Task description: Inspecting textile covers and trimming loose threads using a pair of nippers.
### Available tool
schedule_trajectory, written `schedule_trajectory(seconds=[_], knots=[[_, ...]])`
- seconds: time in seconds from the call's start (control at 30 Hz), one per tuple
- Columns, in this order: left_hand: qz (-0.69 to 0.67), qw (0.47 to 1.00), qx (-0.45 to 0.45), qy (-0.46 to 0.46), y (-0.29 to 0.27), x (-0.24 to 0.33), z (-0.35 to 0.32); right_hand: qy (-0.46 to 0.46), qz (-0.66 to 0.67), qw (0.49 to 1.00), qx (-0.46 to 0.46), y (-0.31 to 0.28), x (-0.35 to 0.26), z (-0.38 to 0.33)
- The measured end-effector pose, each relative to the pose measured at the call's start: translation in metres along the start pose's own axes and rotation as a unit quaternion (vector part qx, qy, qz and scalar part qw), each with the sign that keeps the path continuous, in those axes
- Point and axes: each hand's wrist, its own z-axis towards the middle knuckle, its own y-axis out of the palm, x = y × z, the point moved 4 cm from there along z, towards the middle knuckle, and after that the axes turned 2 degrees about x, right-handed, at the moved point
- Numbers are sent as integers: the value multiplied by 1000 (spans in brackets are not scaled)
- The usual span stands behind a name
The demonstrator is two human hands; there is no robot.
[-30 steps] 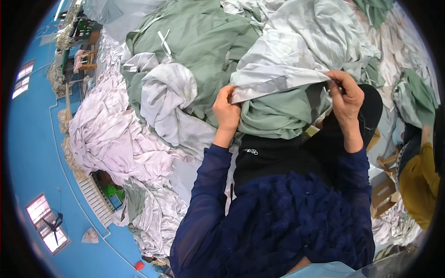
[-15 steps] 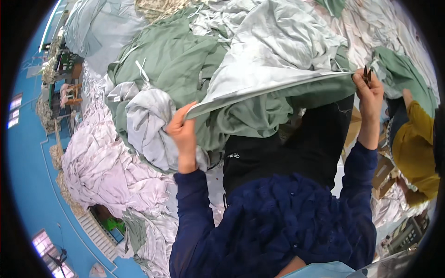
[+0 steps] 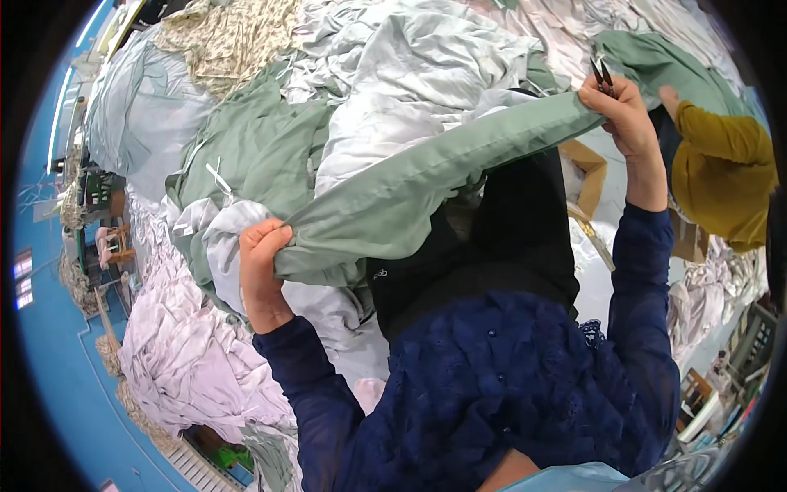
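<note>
A length of green fabric (image 3: 393, 189) with a seamed edge is stretched taut between my two hands, over my lap. My left hand (image 3: 264, 266) is closed on its left end, thumb pressed against the fingers. At the upper right my right hand (image 3: 627, 115) pinches the other end. That same hand also keeps a small pair of dark thread snips (image 3: 603, 78), the pointed blades sticking up past the fingers. White patterned fabric (image 3: 402, 90) lies right behind the stretched edge, partly hidden by it.
Heaped fabric surrounds me: a pink pile (image 3: 197, 353) at left, pale blue cloth (image 3: 143, 107) and floral cloth (image 3: 234, 41) farther back. A co-worker's mustard sleeve (image 3: 721, 164) is at right, the hand by green cloth (image 3: 656, 61). An open cardboard box (image 3: 586, 176) stands beside my leg.
Both hands have shifted left, the right one also upward and the left one downward. The fabric has turned from mostly its white side to its green side along the stretched edge.
</note>
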Motion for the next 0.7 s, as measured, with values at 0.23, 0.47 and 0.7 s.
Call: schedule_trajectory(seconds=[0.23,0.47,0.7], knots=[[399,858,59,319,42,19,5,-156,-70,982,-74,63,-56,-31],[231,938,-41,254,143,46,-4,-215,124,956,-156,171,-117,-44],[253,715,430,490,-47,84,-130,-6,42,998,-44,122,19,5]])
